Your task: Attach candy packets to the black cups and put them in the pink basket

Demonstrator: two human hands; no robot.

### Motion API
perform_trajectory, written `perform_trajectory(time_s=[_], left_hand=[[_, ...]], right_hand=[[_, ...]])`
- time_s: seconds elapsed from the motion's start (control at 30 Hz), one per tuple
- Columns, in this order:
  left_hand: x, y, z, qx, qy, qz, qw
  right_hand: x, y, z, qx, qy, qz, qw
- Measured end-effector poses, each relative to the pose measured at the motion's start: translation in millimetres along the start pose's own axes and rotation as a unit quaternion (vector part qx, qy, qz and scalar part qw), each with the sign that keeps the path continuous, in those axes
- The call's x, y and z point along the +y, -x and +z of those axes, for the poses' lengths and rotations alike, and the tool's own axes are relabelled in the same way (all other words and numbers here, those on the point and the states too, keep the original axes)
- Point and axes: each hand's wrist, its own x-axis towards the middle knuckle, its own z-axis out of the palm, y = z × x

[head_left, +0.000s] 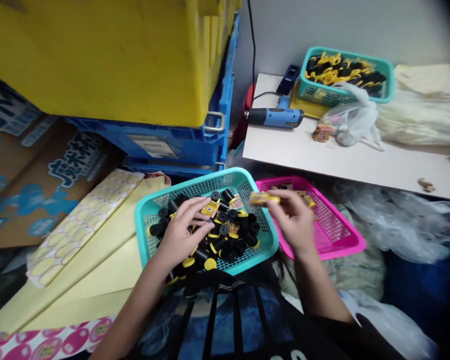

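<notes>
Head view showed the right hand (290, 220) pinching a small yellow packet (263, 198) by its edge above the pink mesh basket (345, 245), while the left hand (182, 227) lay half-curled, grip unclear, over black-and-yellow plastic parts (225, 240) in the teal mesh basket (206, 181)

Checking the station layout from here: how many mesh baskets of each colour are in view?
Teal: 2 (front teal basket, table teal basket)
Pink: 1 (pink basket)
Total: 3
</notes>
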Motion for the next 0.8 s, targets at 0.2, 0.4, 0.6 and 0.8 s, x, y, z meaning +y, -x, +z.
perform_trajectory(time_s=[0.2,0.4,0.6,0.8], left_hand=[[-27,-7,-17.5,0.018,-0.219,-0.032,0.975],[-46,-9,-12.6,0.009,-0.271,0.016,0.962],[-50,1,-21.1,0.048,-0.181,-0.022,0.982],[-37,-7,-12.6,0.124,0.091,-0.133,0.979]], right_hand=[[30,-21,-18,-0.028,0.279,-0.028,0.959],[-1,-25,90,-0.351,0.253,-0.185,0.882],[8,-33,119,-0.407,0.205,-0.158,0.876],[10,-32,113,-0.408,-0.054,0.096,0.906]])
